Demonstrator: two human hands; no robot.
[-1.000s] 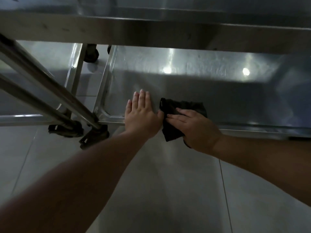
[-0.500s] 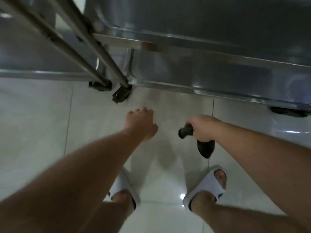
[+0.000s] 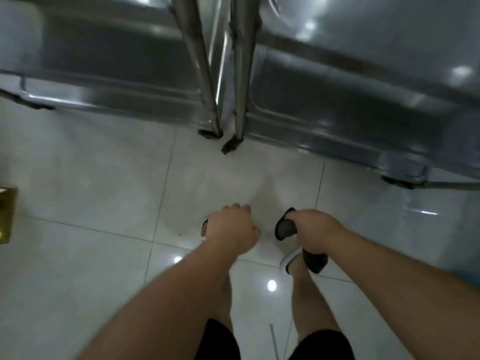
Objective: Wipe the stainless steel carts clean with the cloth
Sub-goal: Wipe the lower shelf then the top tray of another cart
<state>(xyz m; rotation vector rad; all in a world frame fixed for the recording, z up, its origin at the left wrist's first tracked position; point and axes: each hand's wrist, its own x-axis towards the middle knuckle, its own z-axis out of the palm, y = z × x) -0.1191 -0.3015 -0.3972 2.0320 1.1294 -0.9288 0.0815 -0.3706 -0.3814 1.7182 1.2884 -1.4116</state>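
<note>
R hand [image 3: 313,233] is fisted round the dark cloth [image 3: 285,228], ends sticking out front & back of the fist, held over the tiled floor [image 3: 104,190], well short of the two steel carts [image 3: 337,100]. L hand [image 3: 231,231] beside it, fingers loosely curled, holding nothing, also clear of the carts.

Right hand [image 3: 315,233] clutches the dark cloth [image 3: 285,227] above the tiled floor [image 3: 91,203], near two steel carts [image 3: 337,100].

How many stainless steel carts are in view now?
2. The left cart stands at the upper left, and the right cart at the upper right, side by side. Both are cut off by the frame, so more may be hidden.
</note>
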